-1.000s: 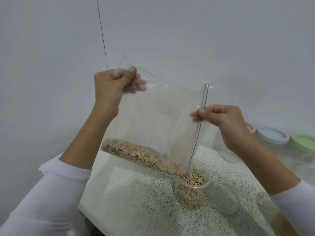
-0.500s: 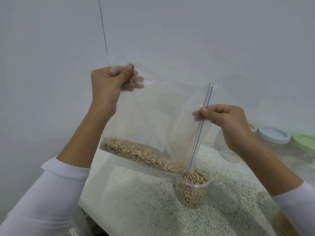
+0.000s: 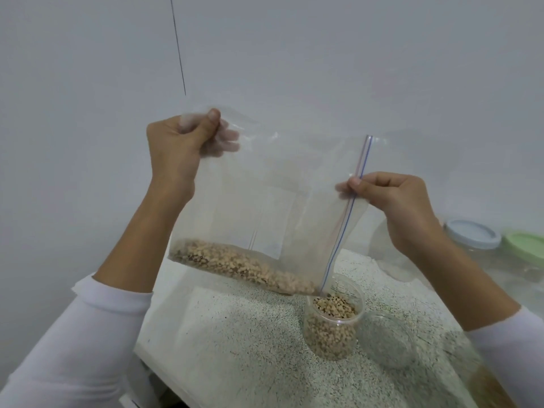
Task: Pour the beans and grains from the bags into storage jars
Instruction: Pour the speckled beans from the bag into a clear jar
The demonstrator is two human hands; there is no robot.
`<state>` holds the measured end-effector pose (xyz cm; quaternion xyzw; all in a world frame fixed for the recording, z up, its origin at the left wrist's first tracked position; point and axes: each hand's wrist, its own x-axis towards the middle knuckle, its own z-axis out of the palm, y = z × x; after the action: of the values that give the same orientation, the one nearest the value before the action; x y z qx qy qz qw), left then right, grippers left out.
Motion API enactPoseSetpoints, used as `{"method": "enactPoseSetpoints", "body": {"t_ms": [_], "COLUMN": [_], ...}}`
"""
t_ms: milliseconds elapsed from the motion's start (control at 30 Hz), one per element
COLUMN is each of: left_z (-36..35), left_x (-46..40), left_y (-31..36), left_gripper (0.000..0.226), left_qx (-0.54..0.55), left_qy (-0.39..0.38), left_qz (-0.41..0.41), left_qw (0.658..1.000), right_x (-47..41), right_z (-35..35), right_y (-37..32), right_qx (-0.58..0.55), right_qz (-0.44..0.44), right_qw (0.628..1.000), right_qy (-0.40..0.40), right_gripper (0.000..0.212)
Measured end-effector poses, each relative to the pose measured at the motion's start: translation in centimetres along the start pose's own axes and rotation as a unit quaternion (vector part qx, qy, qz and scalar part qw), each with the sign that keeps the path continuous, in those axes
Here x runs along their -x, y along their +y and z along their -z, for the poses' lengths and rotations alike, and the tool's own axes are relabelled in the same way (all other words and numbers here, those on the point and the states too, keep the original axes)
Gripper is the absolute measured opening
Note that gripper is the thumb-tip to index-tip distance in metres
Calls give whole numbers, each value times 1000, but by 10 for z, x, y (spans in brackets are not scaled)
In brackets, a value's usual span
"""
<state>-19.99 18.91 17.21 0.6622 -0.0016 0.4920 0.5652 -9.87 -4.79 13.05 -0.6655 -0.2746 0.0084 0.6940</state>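
Little has shifted since a moment ago: the clear plastic zip-top bag (image 3: 265, 201) stays raised over the speckled white bench (image 3: 235, 334), tilted down to the right, and the left hand (image 3: 176, 148) has eased slightly lower. That hand pinches the bag's upper closed corner, thumb on the near face and fingers curled behind the plastic. The right hand (image 3: 391, 201) has its grip clamped on the blue-and-red zip strip (image 3: 348, 210) at the mouth edge, thumb and fingers pinching it. Pale beans with dark eyes (image 3: 244, 265) lie along the bag's low edge, banked toward its lowest corner — that corner sits just above the rim of a small clear plastic jar (image 3: 332, 328) standing on the bench, already largely filled with the same beans. Just beside the jar, to its right, lies a clear round lid (image 3: 385, 340). Farther right, near the wall, stand two clear containers — one with a pale blue lid (image 3: 471, 234), one with a pale green lid (image 3: 524, 245).
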Motion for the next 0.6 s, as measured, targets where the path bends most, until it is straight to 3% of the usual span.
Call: {"method": "enactPoseSetpoints", "body": {"t_ms": [600], "left_z": [-6], "left_x": [1], "left_y": [3], "left_gripper": [20], "left_qx": [-16], "left_qy": [-23], "left_qz": [2], "left_qw": [1000], "right_x": [1], "right_z": [3], "right_y": [2], "right_qx": [25], "right_qz": [-9], "right_qw": [1000], "right_qy": [-13], "right_gripper": [13]}}
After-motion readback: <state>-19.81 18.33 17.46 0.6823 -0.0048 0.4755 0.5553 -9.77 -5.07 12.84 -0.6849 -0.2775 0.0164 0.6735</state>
